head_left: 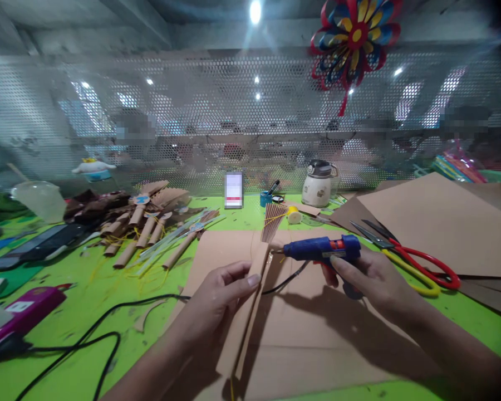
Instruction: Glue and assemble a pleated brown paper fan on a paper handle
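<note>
The left hand (221, 292) pinches some rolled brown paper (236, 334) over a big paper sheet (317, 362). The right hand (376, 273) grips a blue glue gun (313, 248), its tip by the roll's top edge. The sheet spreads wide between both arms; scissors (386, 244) lie close, rightward.

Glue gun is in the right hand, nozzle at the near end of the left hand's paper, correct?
Wrong end: in the head view, the glue gun in the right hand has its nozzle at the far end of the paper in the left hand.
</note>
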Demonstrator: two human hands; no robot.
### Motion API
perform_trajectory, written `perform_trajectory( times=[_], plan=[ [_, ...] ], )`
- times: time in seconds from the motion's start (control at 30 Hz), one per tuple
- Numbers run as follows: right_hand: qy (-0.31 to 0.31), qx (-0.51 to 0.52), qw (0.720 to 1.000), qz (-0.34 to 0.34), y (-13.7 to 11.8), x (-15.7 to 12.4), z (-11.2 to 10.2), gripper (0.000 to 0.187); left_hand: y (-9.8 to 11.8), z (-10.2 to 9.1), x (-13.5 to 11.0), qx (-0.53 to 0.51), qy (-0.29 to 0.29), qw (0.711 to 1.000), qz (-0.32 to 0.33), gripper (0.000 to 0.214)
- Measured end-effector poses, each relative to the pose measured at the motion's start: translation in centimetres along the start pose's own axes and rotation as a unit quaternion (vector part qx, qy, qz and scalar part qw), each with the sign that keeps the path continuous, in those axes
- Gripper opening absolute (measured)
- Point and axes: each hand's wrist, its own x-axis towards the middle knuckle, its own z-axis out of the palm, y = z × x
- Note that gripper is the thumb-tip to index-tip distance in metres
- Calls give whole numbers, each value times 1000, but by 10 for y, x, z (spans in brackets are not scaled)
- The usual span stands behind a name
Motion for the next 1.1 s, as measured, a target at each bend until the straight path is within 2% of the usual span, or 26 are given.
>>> perform_trajectory(
  times=[0.2,0.5,0.67,0.83,1.1],
  plan=[
    [-18,8,1000,5,0,-2,0,40,0,0,-1,-3,17,1000,8,29],
    [11,6,1000,-2,0,-1,0,42,1,0,-1,-19,15,1000,12,27],
    [-26,2,1000,-7,-4,-4,1,41,1,-1,-1,-27,15,1000,3,32],
    [-23,5,1000,4,-5,-4,2,41,-1,-1,-1,-37,7,999,9,33],
    [-56,-22,998,5,-3,-8,4,40,0,-1,-1,-63,-9,998,6,22]
  ],
)
